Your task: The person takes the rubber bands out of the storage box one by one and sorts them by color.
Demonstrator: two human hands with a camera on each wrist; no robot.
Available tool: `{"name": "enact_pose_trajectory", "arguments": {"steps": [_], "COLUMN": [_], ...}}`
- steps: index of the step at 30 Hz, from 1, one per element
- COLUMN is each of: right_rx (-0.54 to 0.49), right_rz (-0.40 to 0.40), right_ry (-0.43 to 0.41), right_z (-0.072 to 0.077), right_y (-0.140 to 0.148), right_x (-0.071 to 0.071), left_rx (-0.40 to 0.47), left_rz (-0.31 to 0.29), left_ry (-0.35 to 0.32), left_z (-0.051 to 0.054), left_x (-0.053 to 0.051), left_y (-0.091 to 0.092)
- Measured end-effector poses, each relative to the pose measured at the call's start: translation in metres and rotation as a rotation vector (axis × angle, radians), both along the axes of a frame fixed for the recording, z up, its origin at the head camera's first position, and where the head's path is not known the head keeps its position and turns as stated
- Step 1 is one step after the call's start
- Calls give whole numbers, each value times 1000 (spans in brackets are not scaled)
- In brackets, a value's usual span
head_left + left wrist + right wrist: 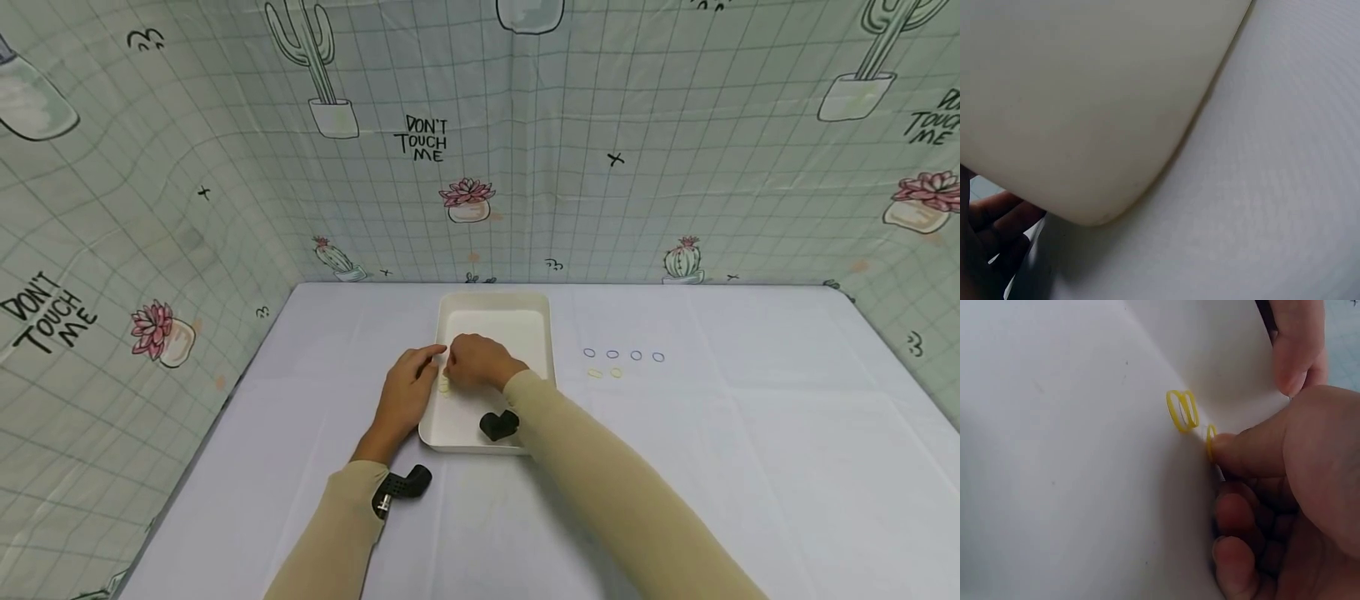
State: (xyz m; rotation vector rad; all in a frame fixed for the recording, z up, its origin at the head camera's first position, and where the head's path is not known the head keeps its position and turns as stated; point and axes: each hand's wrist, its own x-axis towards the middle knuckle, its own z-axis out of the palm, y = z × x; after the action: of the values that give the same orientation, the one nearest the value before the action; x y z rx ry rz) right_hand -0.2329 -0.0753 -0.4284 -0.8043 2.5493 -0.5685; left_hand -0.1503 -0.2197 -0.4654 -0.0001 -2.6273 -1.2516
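My right hand (pixel 480 362) is inside the white tray (pixel 495 443), by its left wall. In the right wrist view its thumb and index finger pinch a small yellow rubber band (pixel 1211 441). Two more yellow rubber bands (pixel 1182 411) stand side by side on the tray floor, close to that wall. At the tray's left rim, my left hand (pixel 405 390) grips the edge, with fingertips (pixel 1289 375) reaching over it in the right wrist view. The left wrist view shows other fingers of this hand (pixel 1007 219) along the tray's outer side.
Right of the tray, several blue rubber bands (pixel 612 355) lie in a row on the white tablecloth (pixel 750 467). Two yellow rubber bands (pixel 616 373) lie just below them. A patterned curtain (pixel 570 200) hangs behind and beside the table.
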Motion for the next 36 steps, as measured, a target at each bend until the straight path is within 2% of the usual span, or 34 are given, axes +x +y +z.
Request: {"name": "enact_pose_trajectory", "arguments": {"steps": [3, 10, 14, 23, 30, 36], "right_rx": [-38, -249, -327, -418, -457, -473], "right_rz": [2, 40, 13, -69, -189, -231], "right_ry": [-33, -126, -155, -190, -187, -202], "right_z": [0, -4, -9, -11, -9, -1], "right_y": [4, 19, 22, 26, 27, 34], "right_x": [-2, -13, -14, -16, -18, -9], "left_rx": [6, 17, 18, 16, 20, 20], "left_rz": [-4, -1, 7, 4, 9, 0], "left_ry": [-5, -2, -18, -5, -3, -25], "left_z": [0, 2, 0, 2, 3, 3], "left_x": [1, 2, 1, 0, -1, 0], "left_y": [0, 1, 0, 2, 2, 1]}}
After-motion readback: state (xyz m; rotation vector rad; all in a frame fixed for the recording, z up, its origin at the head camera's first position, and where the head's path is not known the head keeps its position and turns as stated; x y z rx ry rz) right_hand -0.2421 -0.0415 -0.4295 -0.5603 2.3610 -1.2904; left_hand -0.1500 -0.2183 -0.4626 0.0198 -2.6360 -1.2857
